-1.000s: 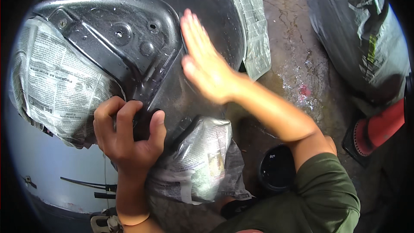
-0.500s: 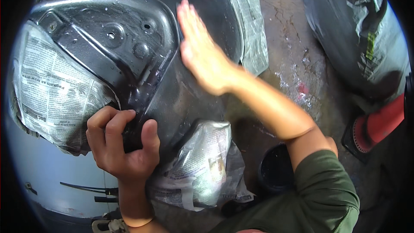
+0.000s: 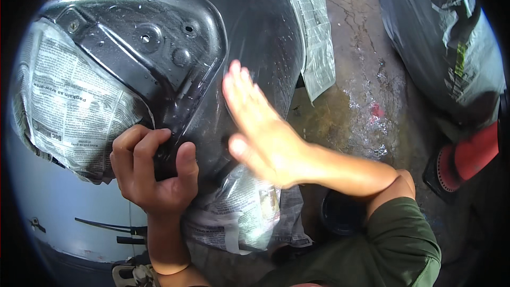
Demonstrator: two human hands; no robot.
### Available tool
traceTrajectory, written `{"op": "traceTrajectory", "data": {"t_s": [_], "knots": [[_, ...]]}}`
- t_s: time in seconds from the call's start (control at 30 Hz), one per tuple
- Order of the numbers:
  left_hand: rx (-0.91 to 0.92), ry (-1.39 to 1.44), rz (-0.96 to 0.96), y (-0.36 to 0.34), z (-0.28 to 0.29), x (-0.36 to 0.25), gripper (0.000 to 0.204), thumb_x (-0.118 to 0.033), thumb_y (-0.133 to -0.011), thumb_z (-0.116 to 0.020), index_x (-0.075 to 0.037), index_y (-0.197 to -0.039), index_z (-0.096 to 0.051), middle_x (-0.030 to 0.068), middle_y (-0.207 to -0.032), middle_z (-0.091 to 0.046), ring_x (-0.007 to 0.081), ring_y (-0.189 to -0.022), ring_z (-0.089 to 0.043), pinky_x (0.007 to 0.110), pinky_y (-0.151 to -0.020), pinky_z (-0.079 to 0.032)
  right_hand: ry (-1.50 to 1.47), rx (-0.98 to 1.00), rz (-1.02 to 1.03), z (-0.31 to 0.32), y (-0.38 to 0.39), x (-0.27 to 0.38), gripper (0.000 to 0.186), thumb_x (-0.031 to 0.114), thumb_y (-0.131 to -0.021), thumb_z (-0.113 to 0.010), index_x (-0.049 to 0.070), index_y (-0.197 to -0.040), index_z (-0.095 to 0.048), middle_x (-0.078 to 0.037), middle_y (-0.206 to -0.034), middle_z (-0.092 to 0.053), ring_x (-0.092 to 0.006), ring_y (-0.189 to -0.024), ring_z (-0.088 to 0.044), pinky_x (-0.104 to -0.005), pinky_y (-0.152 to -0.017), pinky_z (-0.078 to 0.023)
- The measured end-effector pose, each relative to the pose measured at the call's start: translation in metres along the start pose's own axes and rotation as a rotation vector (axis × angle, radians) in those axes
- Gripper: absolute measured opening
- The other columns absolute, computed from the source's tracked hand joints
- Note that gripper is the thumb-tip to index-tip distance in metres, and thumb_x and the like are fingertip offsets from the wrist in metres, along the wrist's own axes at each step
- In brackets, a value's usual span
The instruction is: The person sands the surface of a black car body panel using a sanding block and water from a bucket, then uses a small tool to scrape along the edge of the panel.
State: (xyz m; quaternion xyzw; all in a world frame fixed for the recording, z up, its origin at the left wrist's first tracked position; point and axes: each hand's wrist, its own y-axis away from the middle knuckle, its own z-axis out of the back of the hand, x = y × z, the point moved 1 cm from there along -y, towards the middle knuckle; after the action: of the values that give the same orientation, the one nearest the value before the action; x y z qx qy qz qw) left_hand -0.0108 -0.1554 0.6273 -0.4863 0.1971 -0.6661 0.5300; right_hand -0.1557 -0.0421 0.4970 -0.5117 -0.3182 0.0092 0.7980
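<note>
Black metal forms one panel (image 3: pixel 260 26), far left to centre. The right hand (image 3: pixel 265 133), open flat and gripping nothing, lies on or just above it; the left hand (image 3: pixel 154 172), half-curled at its near edge, perhaps braces, its hold unclear. Three newspaper coverings (image 3: pixel 79 93) presumably shield what's beneath.
</note>
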Motion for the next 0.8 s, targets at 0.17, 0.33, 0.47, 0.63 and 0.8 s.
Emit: {"op": "traceTrajectory", "data": {"t_s": [0.17, 0.33, 0.47, 0.63, 0.8], "knots": [[-0.02, 0.01, 0.028, 0.002, -0.007, -0.005, 0.031, -0.034, -0.088, -0.078, -0.004, -0.093, -0.07, 0.0112, -0.095, -0.064, 0.0291, -0.086, -0.063, 0.039, -0.074, -0.051, 0.027, -0.161, -0.202, 0.034, -0.049, -0.042, 0.077, 0.04, -0.111, -0.034, -0.015, -0.16, -0.011, -0.039, -0.168, -0.005, -0.0509, -0.158, -0.008, -0.0548, -0.129, -0.011], [-0.021, -0.002, 0.034, 0.003, -0.005, -0.006, 0.029, -0.033, -0.083, -0.079, -0.008, -0.094, -0.071, 0.0107, -0.099, -0.064, 0.0294, -0.089, -0.063, 0.04, -0.08, -0.052, 0.056, -0.076, -0.125, 0.008, -0.008, 0.006, 0.08, 0.041, -0.111, -0.036, -0.015, -0.16, -0.008, -0.04, -0.168, -0.004, -0.0516, -0.158, -0.006, -0.0526, -0.129, -0.011], [-0.022, -0.026, 0.038, 0.006, -0.006, -0.008, 0.029, -0.035, -0.082, -0.079, -0.009, -0.093, -0.072, 0.0101, -0.099, -0.064, 0.0294, -0.091, -0.063, 0.04, -0.081, -0.052, -0.039, -0.212, -0.276, 0.031, -0.043, -0.039, 0.075, 0.035, -0.112, -0.038, -0.018, -0.158, -0.014, -0.042, -0.166, -0.011, -0.0492, -0.158, -0.011, -0.0456, -0.131, -0.011], [-0.024, -0.035, 0.022, 0.004, -0.002, -0.006, 0.033, -0.039, -0.089, -0.077, -0.006, -0.093, -0.072, 0.01, -0.099, -0.064, 0.0292, -0.091, -0.063, 0.039, -0.079, -0.052, -0.015, -0.133, -0.065, 0.005, -0.016, -0.001, 0.079, 0.036, -0.111, -0.037, -0.017, -0.159, -0.005, -0.042, -0.167, 0.001, -0.052, -0.158, -0.001, -0.0503, -0.13, -0.007], [0.001, -0.05, 0.0, 0.003, -0.002, -0.007, 0.035, -0.039, -0.093, -0.074, -0.004, -0.093, -0.071, 0.0105, -0.097, -0.064, 0.0288, -0.088, -0.062, 0.039, -0.078, -0.052, -0.068, -0.18, -0.262, 0.018, -0.05, -0.047, 0.08, 0.045, -0.113, -0.023, -0.014, -0.16, 0.002, -0.039, -0.167, 0.01, -0.0447, -0.16, 0.007, -0.0493, -0.131, -0.003]]}}
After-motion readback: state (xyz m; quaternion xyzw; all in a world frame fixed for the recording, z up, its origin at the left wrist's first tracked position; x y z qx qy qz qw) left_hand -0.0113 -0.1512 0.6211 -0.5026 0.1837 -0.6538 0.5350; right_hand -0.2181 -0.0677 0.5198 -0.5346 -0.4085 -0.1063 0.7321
